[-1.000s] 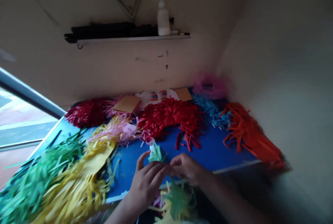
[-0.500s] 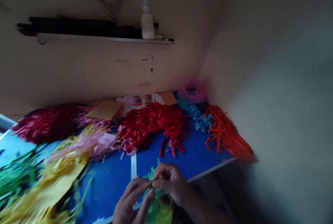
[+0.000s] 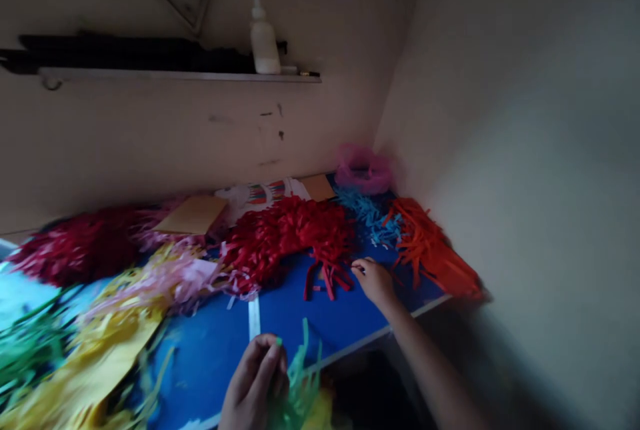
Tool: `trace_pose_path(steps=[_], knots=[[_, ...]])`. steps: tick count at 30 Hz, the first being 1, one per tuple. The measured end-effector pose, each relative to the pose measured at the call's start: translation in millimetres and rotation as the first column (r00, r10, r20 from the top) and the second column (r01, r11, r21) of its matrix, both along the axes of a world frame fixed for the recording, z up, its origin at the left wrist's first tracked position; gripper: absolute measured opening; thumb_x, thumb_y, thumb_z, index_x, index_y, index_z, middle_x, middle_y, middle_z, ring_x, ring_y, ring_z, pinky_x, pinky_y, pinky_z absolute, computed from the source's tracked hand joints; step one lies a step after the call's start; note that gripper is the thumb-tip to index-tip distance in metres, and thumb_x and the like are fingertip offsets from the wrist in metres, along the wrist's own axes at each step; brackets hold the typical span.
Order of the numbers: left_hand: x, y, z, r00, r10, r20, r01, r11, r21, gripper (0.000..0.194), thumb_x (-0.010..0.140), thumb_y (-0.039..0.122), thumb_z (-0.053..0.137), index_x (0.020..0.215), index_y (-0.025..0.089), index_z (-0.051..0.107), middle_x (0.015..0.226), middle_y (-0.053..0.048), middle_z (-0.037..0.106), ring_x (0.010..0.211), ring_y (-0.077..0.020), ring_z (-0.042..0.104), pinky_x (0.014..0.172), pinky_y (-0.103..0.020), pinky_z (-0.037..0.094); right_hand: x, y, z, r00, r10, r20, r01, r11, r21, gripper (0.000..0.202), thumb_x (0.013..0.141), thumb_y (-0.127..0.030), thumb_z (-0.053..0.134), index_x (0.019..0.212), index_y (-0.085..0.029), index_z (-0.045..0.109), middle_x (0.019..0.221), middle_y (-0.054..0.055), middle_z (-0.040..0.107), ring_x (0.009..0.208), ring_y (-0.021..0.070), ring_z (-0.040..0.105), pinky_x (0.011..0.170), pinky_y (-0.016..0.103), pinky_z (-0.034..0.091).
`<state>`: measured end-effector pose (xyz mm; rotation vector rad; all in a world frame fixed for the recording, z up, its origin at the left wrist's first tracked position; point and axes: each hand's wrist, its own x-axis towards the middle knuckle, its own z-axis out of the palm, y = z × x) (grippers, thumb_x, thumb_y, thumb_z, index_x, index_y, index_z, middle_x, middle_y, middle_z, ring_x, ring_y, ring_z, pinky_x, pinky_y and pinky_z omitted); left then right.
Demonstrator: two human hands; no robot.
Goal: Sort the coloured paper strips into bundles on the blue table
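Note:
My left hand (image 3: 253, 380), low in the picture at the table's front edge, is closed in a pinch. A bit of green shows at its fingertips, and green fringed paper strips (image 3: 300, 383) with a yellow part below hang beside it. My right hand (image 3: 374, 280) is stretched out over the blue tabletop, its fingers pinched together just right of the red fringed paper (image 3: 295, 233). Whether anything is between those fingers I cannot make out. Orange fringed paper (image 3: 433, 247) lies to the right of this hand, and blue fringe (image 3: 373, 213) behind it.
The blue table (image 3: 210, 350) also bears yellow fringe (image 3: 100, 363), pink fringe (image 3: 185, 277), dark red fringe (image 3: 80, 243), a brown cardboard piece (image 3: 193, 215) and a pink mesh roll (image 3: 364, 170). A white bottle (image 3: 265, 47) stands on the wall shelf (image 3: 175, 75). A wall rises at right.
My right hand has left my left hand and reached forward and right, beside the red fringe. My left hand keeps low by the green strips. The view has shifted slightly right.

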<state>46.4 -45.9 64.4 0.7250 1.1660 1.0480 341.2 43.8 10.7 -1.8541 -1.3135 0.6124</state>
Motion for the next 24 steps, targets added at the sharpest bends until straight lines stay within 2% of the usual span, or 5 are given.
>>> trace_pose_path(steps=[5, 8, 12, 16, 24], knots=[[-0.1, -0.8, -5.1, 0.969, 0.016, -0.246, 0.028, 0.984, 0.175, 0.033, 0.076, 0.051, 0.071, 0.080, 0.018, 0.065, 0.072, 0.000, 0.062, 0.059, -0.0114, 0.055, 0.054, -0.020, 0.047, -44.8, -42.0, 16.0, 0.975, 0.118, -0.191, -0.123, 0.992, -0.015, 0.024, 0.082, -0.041, 0.060, 0.088, -0.020, 0.070, 0.083, 0.006, 0.072, 0.077, 0.0216, 0.066, 0.069, 0.029, 0.047], [1.0, 0.1, -10.2, 0.902, 0.102, -0.419, 0.044, 0.945, 0.325, 0.028, 0.079, 0.047, 0.068, 0.080, 0.019, 0.069, 0.072, -0.001, 0.065, 0.057, -0.0131, 0.059, 0.053, -0.022, 0.049, -95.5, -70.4, 24.9, 0.744, 0.287, -0.604, -0.354, 0.935, 0.007, 0.028, 0.076, -0.045, 0.071, 0.084, -0.018, 0.071, 0.077, 0.004, 0.072, 0.071, 0.0182, 0.063, 0.066, 0.026, 0.046], [2.0, -1.5, -11.4, 0.821, 0.211, -0.531, 0.123, 0.843, 0.524, 0.017, 0.082, 0.037, 0.068, 0.080, 0.021, 0.072, 0.075, -0.003, 0.070, 0.063, -0.0149, 0.064, 0.057, -0.021, 0.051, -139.4, -81.5, 29.9, 0.561, 0.225, -0.797, -0.324, 0.945, 0.039, 0.030, 0.066, -0.045, 0.080, 0.075, -0.017, 0.072, 0.070, 0.002, 0.070, 0.066, 0.0149, 0.058, 0.065, 0.025, 0.044], [-2.3, -5.7, -7.7, 0.782, 0.260, -0.567, 0.165, 0.790, 0.591, 0.013, 0.084, 0.031, 0.066, 0.077, 0.021, 0.069, 0.073, -0.001, 0.070, 0.067, -0.0137, 0.066, 0.062, -0.020, 0.052, -145.9, -79.3, 30.1, 0.550, 0.203, -0.810, -0.317, 0.948, 0.023, 0.031, 0.064, -0.045, 0.083, 0.071, -0.016, 0.073, 0.066, 0.001, 0.067, 0.063, 0.0139, 0.055, 0.062, 0.025, 0.043], [-6.5, -8.9, -11.8, 0.771, 0.270, -0.577, 0.183, 0.773, 0.607, 0.010, 0.086, 0.028, 0.064, 0.079, 0.021, 0.067, 0.073, 0.000, 0.068, 0.067, -0.0126, 0.066, 0.061, -0.019, 0.052, -149.4, -82.2, 27.8, 0.572, 0.216, -0.791, -0.324, 0.946, 0.024, 0.028, 0.066, -0.044, 0.082, 0.070, -0.017, 0.074, 0.066, 0.001, 0.068, 0.065, 0.0152, 0.057, 0.065, 0.026, 0.044]])
